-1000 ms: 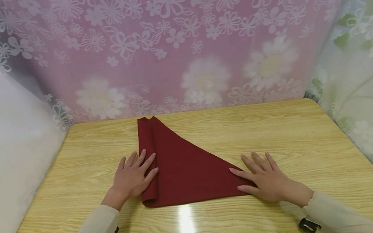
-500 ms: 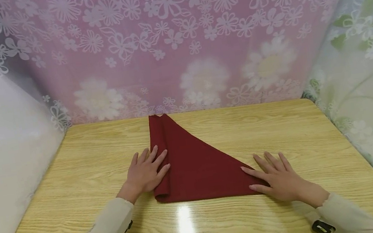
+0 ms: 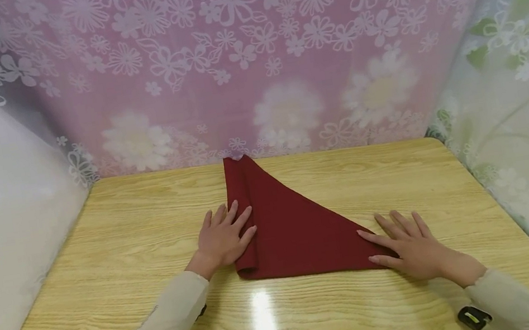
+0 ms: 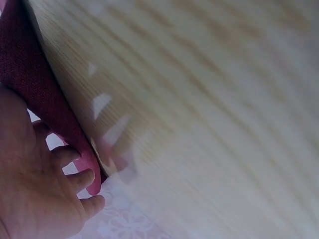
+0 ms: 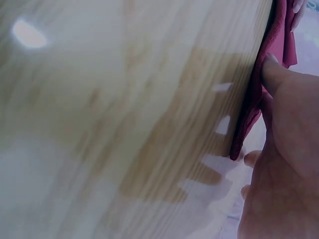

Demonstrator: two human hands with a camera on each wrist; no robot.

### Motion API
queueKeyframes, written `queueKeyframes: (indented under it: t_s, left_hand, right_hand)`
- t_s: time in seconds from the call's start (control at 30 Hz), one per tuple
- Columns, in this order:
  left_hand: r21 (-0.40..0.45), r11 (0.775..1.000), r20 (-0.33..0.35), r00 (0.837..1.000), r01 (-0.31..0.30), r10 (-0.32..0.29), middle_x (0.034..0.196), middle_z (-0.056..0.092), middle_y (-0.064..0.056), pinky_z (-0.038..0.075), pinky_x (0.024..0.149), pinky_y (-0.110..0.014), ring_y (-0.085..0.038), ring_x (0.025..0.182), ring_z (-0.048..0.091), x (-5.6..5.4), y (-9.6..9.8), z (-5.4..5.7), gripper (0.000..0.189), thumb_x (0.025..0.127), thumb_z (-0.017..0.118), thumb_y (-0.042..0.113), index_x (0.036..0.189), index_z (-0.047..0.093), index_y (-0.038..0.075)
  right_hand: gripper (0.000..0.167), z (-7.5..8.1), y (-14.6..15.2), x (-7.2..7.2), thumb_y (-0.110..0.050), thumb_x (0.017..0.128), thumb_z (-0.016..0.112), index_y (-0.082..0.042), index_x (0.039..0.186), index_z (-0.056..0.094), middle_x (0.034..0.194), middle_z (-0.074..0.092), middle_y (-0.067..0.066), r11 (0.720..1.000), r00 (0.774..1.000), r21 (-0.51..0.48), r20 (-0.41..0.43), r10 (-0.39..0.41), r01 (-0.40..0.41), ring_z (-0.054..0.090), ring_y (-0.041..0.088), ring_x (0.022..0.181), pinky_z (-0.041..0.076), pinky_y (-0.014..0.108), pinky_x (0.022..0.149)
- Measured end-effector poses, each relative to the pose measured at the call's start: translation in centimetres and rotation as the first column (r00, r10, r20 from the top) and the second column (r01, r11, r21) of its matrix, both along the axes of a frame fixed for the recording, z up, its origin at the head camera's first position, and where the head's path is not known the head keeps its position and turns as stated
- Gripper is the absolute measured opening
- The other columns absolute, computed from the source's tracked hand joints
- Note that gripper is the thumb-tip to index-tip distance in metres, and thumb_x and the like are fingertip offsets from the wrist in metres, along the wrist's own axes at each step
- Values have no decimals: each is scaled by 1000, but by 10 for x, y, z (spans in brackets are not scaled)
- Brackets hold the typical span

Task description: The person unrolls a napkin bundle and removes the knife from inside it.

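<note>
A dark red cloth [image 3: 299, 228] lies on the wooden table, tapering from a tall left side to a low point at the right. Its left edge is folded over in a narrow strip [image 3: 236, 183]. My left hand [image 3: 221, 238] rests on that strip with fingers spread flat. At the right corner my right hand [image 3: 413, 248] lies with straight fingers, its thumb and forefinger on the cloth and the others over the wood. In the left wrist view the cloth [image 4: 45, 84] shows beside the fingers; the right wrist view has the thumb on the cloth edge [image 5: 256, 89].
The light wooden table [image 3: 148, 204] reflects a bright streak of light near the front. A pink floral curtain [image 3: 232, 79] hangs at its back edge, with a white sheet [image 3: 5, 196] on the left and a green-white floral one [image 3: 522, 123] on the right.
Both hands have moved to the right together, and the cloth has slid right across the table with them. Its folded strip and the spread of the fingers look the same.
</note>
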State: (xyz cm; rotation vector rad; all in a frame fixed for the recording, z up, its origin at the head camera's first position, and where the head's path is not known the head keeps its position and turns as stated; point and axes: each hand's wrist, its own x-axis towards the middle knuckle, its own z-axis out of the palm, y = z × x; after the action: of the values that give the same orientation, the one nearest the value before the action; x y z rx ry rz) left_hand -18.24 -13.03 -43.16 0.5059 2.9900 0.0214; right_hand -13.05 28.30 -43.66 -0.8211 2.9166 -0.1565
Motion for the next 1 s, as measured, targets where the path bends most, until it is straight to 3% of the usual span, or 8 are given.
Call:
queueKeyframes:
  t_s: [0.23, 0.53, 0.87, 1.0]
  left_hand:
    - [-30, 1000, -15, 1000, 6, -6, 157, 19, -4, 12, 112, -54, -32, 142, 16, -4, 13, 0, 58, 101, 24, 55, 153, 24, 30]
    - [-49, 999, -3, 1000, -6, 6, 158, 16, -4, 9, 113, -51, -30, 143, 13, -5, 29, 0, 58, 101, 21, 55, 153, 22, 31]
    - [-40, 999, -5, 1000, 9, -10, 158, 17, -5, 12, 113, -51, -30, 143, 14, -7, 50, -1, 57, 101, 21, 55, 153, 23, 31]
    - [-40, 999, -1, 1000, 7, -7, 158, 16, -4, 11, 114, -50, -29, 144, 12, -8, 56, -2, 58, 101, 20, 56, 153, 21, 32]
  right_hand:
    - [57, 2, 10, -2, -53, 95, 49, -36, 148, 37, 154, 19, 20, 999, 1000, -32, 13, -2, 3, 10, 49, 138, -3, 69, 103]
    - [57, -13, 33, -7, -47, 95, 54, -37, 148, 36, 153, 21, 21, 995, 996, -85, -81, 44, -51, 11, 49, 137, -9, 66, 104]
    - [59, -4, 49, -2, -48, 96, 51, -40, 149, 29, 153, 18, 24, 997, 999, -71, 29, -25, 27, 8, 51, 137, -11, 69, 102]
    - [59, -5, 55, -1, -46, 96, 52, -39, 150, 29, 153, 18, 24, 997, 999, -68, 29, -25, 27, 8, 52, 136, -10, 69, 102]
